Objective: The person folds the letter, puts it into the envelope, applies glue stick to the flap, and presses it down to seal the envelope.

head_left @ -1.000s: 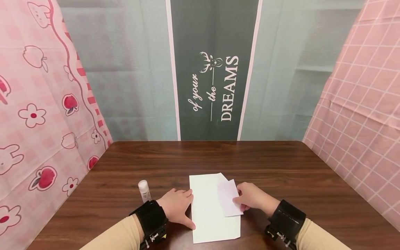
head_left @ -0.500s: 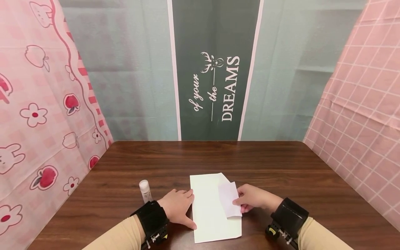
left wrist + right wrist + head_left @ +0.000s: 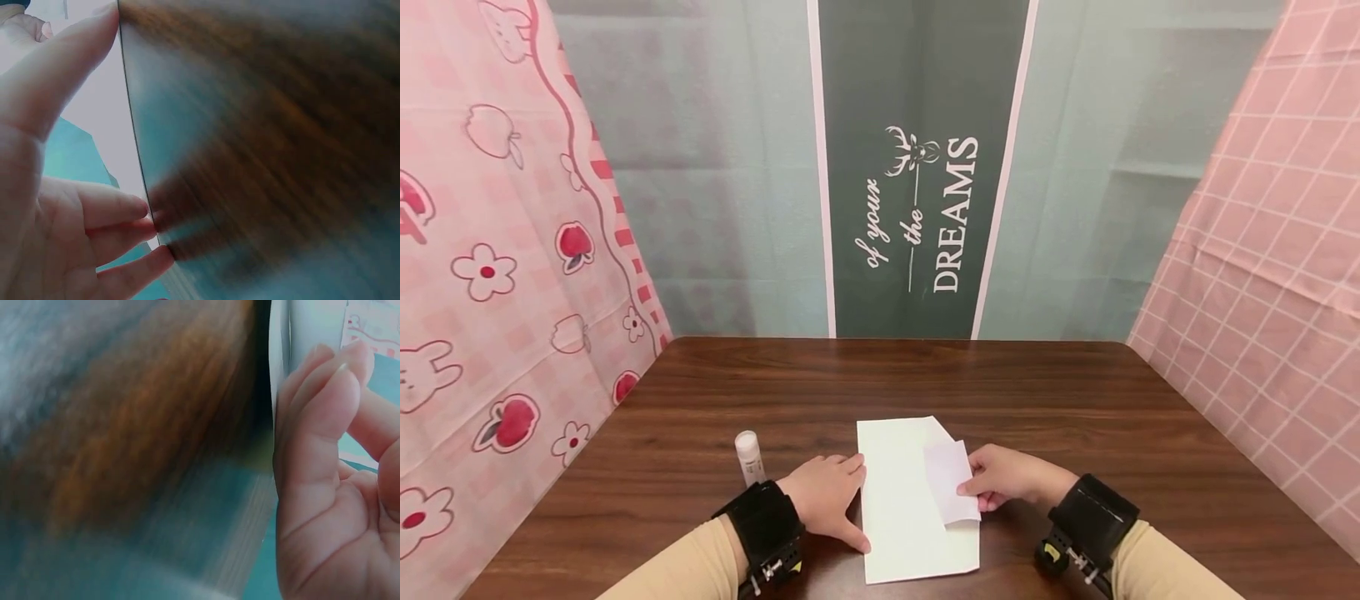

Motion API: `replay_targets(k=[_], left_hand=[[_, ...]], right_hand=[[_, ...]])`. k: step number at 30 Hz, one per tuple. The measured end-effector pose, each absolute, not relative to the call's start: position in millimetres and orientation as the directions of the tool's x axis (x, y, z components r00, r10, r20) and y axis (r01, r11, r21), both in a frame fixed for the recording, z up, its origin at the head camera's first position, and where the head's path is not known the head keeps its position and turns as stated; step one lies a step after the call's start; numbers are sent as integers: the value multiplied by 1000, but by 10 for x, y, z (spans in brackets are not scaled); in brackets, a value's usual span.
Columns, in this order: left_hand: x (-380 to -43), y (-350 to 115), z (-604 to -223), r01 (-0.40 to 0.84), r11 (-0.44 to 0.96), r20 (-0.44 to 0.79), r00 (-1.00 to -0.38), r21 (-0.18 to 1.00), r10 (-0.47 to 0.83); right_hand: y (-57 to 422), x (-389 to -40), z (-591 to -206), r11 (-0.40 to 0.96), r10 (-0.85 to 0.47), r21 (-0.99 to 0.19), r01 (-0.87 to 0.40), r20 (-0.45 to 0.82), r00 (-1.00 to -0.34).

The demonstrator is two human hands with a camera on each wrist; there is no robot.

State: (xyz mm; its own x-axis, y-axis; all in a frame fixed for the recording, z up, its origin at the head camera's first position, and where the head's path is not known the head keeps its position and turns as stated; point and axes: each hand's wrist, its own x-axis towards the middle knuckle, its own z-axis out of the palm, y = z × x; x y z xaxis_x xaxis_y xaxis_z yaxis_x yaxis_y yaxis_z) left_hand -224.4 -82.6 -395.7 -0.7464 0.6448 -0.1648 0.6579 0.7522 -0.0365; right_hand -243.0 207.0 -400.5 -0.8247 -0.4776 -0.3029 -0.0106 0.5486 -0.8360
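A white sheet of paper point(image 3: 891, 508) with slanted right corners lies on the table before me. My left hand point(image 3: 826, 497) rests at its left edge, fingers fairly straight and spread; in the left wrist view the thumb point(image 3: 69, 69) and fingertips meet the paper's edge. Over the sheet's right side lies a smaller pale lilac piece of paper point(image 3: 946, 482), its near edge slightly curved up. My right hand point(image 3: 1003, 477) pinches this piece at its right side, thumb on top. The right wrist view shows the curled fingers point(image 3: 319, 425) against the paper's edge.
A white capped tube point(image 3: 748, 454) like a glue stick stands beyond my left wrist, partly hidden by the black wrist strap point(image 3: 763, 521). The brown wooden table point(image 3: 1037, 383) ends at a curtain point(image 3: 917, 83), with pink cloths on both sides.
My right hand has drawn the lilac piece slightly toward me, and its near edge now bends. The left hand and the white sheet have kept their places.
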Motion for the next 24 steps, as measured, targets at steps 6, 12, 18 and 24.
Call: replay_targets(k=[6, 12, 18, 24], left_hand=[[-2216, -837, -3974, 631, 776, -160, -765, 10, 624], [-2235, -819, -3976, 622, 783, -167, -773, -10, 612], [-2246, -813, -3972, 614, 789, -178, -778, -11, 602], [-2239, -794, -3954, 616, 787, -176, -779, -29, 602]], right_hand=[[2030, -2406, -4014, 529, -504, -849, 4, -318, -803], [1960, -2377, -4016, 578, -450, -815, -33, -285, -846], [1888, -2351, -3981, 678, -407, -723, -131, -220, -887], [1860, -2358, -3954, 719, -398, -679, -151, -224, -889]])
